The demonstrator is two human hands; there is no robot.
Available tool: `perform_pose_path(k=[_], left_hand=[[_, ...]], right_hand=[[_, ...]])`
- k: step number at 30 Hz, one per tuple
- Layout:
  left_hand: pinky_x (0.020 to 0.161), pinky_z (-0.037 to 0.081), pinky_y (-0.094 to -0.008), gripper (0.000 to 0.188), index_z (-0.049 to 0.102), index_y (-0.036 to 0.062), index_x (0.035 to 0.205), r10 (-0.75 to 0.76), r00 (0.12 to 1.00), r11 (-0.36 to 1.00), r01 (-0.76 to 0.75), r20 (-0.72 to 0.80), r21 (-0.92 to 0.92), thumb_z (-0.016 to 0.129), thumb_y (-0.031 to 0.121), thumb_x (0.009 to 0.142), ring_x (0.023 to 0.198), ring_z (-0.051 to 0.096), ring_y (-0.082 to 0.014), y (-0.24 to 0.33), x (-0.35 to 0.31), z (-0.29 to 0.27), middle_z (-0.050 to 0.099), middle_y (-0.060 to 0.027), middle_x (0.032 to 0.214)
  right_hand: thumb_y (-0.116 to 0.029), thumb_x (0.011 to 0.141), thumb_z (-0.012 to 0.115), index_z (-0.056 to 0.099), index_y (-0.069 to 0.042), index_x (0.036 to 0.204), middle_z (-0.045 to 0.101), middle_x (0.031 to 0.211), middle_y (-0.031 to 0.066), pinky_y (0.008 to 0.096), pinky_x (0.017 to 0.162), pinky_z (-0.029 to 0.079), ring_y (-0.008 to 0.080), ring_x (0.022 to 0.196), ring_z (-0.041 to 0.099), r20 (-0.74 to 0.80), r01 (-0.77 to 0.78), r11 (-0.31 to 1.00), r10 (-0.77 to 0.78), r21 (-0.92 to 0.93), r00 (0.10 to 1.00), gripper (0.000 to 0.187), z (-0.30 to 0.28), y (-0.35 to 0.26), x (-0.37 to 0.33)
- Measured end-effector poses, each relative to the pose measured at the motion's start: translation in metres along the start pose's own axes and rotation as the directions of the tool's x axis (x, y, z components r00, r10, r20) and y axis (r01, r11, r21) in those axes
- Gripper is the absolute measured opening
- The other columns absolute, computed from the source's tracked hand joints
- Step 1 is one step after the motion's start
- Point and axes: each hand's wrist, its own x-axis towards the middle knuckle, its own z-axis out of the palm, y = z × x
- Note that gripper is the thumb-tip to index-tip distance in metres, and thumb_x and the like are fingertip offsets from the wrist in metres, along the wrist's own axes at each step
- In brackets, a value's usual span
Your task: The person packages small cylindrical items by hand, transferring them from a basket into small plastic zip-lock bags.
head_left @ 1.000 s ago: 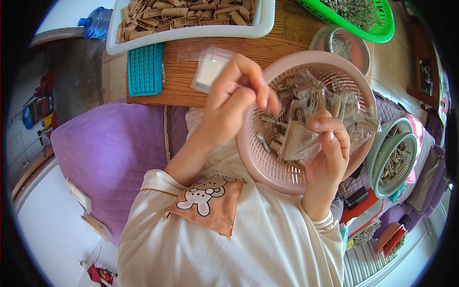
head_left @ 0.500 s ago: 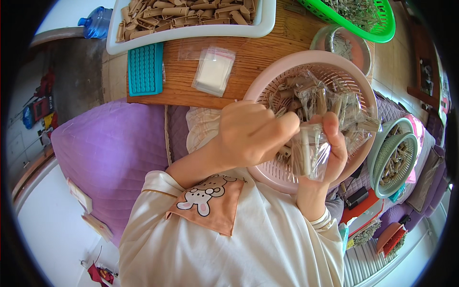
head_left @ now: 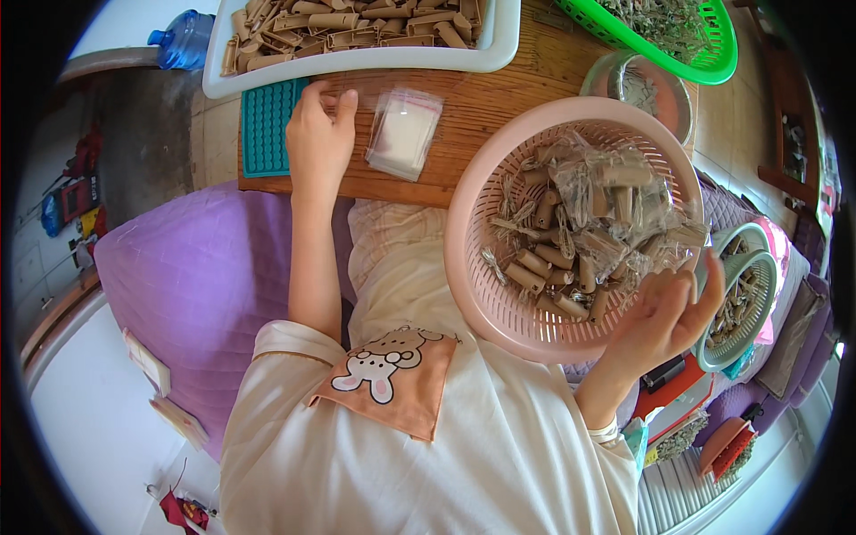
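My left hand (head_left: 319,134) is over the table edge, between the teal ridged mold tray (head_left: 264,134) and a stack of clear resealable bags (head_left: 404,134). Its thumb stands apart from the fingers, and I see nothing held. My right hand (head_left: 664,312) hovers at the near right rim of a pink slotted basket (head_left: 470,169), fingers loosely bent and apart, holding nothing I can see. Inside the basket are loose brown tubular pieces (head_left: 535,263), some with clear wrapping, and filled clear bags (head_left: 615,192).
A white tub (head_left: 366,61) of brown half-tube pieces stands at the back of the wooden table (head_left: 481,89). A green basket (head_left: 727,53) of dried plant matter and a clear bowl (head_left: 685,107) are at the far right. Pale green baskets (head_left: 709,352) sit right of the pink one.
My left hand has moved from the basket to beside the teal tray. My right hand has let go of the clear bag with a brown piece and moved to the right rim.
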Motion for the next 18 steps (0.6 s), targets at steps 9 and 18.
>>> perform_pose_path(k=[9,18], left_hand=[[0.067,0.046,-0.0399,0.034,0.054,0.0044,0.098,-0.22,0.929,0.974,0.195,0.299,0.111,0.063,0.028,0.075,0.081,0.058,-0.0321,-0.022,0.014,0.024,0.057,-0.0153,0.093],[0.063,0.046,-0.0385,0.016,0.045,0.003,0.082,-0.161,0.986,0.981,0.166,0.052,-0.105,0.051,0.018,0.084,0.076,0.059,-0.0335,-0.009,-0.006,0.01,0.061,-0.0161,0.079]], right_hand=[[-0.006,0.074,0.057,0.058,-0.002,0.08,0.054,0.075,0.012,0.0357,0.058,0.046,0.0269,0.066,0.056,0.634,0.387,0.554,0.37,-0.737,0.679,0.007,0.021,0.024,-0.022],[-0.003,0.069,0.06,0.055,0.001,0.085,0.054,0.081,0.0125,0.0319,0.058,0.046,0.0226,0.072,0.056,0.73,0.477,0.581,0.342,-0.659,0.592,0.017,0.019,0.032,-0.028]])
